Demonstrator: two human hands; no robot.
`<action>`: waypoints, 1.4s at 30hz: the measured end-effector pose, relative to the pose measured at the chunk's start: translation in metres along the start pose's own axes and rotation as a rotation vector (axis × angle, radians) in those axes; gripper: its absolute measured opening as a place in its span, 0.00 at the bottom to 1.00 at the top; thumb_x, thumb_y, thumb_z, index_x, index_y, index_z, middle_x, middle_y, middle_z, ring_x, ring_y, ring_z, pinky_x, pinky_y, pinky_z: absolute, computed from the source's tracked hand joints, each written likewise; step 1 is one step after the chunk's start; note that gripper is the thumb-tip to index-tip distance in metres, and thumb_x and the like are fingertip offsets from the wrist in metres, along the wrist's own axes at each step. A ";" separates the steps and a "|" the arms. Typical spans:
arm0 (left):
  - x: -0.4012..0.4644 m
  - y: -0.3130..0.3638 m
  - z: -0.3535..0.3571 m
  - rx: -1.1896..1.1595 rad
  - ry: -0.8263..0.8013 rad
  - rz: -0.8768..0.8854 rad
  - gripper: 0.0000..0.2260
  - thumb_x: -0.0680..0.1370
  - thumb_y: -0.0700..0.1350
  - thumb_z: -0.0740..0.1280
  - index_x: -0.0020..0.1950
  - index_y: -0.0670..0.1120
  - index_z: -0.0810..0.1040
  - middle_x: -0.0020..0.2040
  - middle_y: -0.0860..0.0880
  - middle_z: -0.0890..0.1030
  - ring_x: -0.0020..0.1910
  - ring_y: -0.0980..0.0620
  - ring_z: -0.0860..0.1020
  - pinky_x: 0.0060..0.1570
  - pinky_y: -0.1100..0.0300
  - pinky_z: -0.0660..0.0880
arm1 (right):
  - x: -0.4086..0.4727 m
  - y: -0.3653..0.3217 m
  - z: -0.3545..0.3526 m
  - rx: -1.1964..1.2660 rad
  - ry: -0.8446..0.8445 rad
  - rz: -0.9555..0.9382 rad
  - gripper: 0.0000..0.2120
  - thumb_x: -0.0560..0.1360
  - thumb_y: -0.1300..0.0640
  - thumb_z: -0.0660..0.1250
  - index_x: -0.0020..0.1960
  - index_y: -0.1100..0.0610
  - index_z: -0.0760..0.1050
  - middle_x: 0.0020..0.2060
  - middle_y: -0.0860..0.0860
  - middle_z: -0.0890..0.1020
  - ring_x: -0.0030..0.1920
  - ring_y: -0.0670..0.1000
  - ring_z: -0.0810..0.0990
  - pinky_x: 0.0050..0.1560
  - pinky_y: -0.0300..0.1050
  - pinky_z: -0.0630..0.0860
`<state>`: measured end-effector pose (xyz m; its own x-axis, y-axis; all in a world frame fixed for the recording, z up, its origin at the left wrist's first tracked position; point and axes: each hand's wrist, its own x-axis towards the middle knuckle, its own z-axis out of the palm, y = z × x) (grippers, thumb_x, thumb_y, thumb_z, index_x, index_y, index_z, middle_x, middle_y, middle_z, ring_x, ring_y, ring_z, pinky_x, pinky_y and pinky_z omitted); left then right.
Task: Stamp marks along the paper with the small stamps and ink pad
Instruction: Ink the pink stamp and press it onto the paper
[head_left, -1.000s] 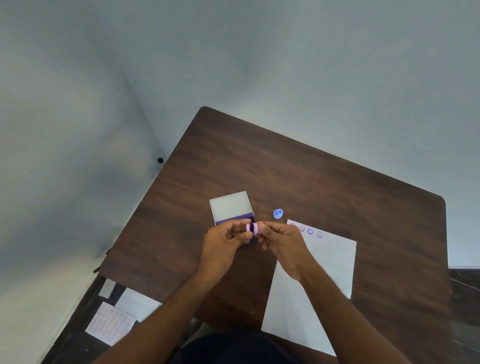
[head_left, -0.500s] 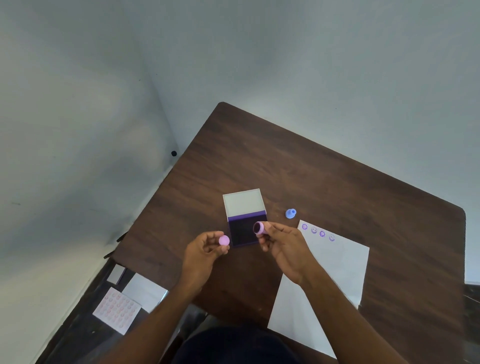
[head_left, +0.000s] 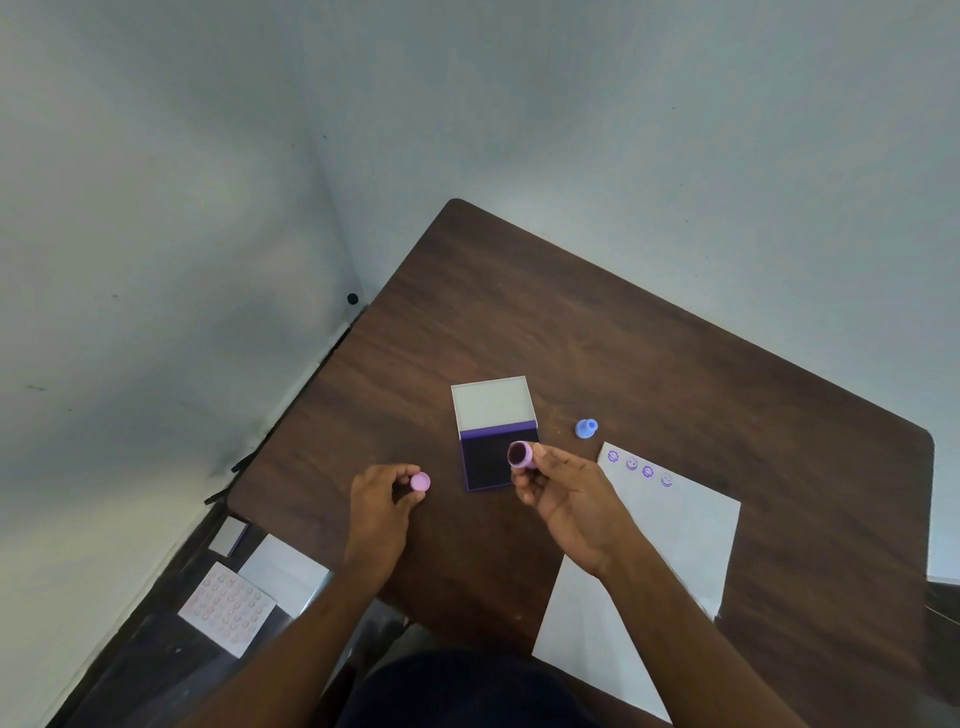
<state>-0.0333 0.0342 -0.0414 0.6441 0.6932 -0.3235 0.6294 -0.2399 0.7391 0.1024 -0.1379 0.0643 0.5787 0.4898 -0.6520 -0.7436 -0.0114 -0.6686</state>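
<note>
Head view: my right hand pinches the pink stamp in its fingers, dark inked face up, over the near right corner of the ink pad. The pad lies open on the worktop, lid folded back. My left hand pinches the pink cap, left of the pad. The paper lies right of the pad, four purple marks along its far edge. A blue stamp stands just beyond it. Sheets lie on the floor.
</note>
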 end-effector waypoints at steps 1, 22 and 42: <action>0.001 -0.001 0.000 0.006 0.001 0.003 0.07 0.74 0.44 0.71 0.52 0.47 0.81 0.50 0.51 0.79 0.48 0.57 0.72 0.48 0.72 0.65 | 0.000 -0.001 0.000 0.013 0.001 0.004 0.12 0.80 0.59 0.61 0.57 0.63 0.79 0.44 0.57 0.82 0.39 0.51 0.79 0.39 0.42 0.77; -0.012 0.114 -0.018 -0.284 -0.142 0.344 0.11 0.73 0.44 0.71 0.54 0.54 0.80 0.50 0.59 0.81 0.51 0.64 0.79 0.51 0.72 0.75 | 0.008 -0.002 0.005 0.323 -0.137 0.103 0.19 0.79 0.59 0.61 0.67 0.66 0.70 0.49 0.60 0.77 0.42 0.51 0.77 0.42 0.43 0.79; -0.011 0.124 -0.020 -0.278 -0.173 0.364 0.17 0.66 0.53 0.74 0.53 0.54 0.79 0.48 0.59 0.80 0.47 0.57 0.79 0.45 0.70 0.76 | 0.018 0.002 0.004 0.492 -0.163 0.173 0.15 0.78 0.58 0.60 0.62 0.63 0.77 0.54 0.61 0.79 0.43 0.52 0.77 0.45 0.45 0.80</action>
<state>0.0296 0.0103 0.0657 0.8785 0.4692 -0.0905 0.2249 -0.2390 0.9446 0.1099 -0.1255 0.0530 0.4034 0.6462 -0.6479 -0.9150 0.2860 -0.2844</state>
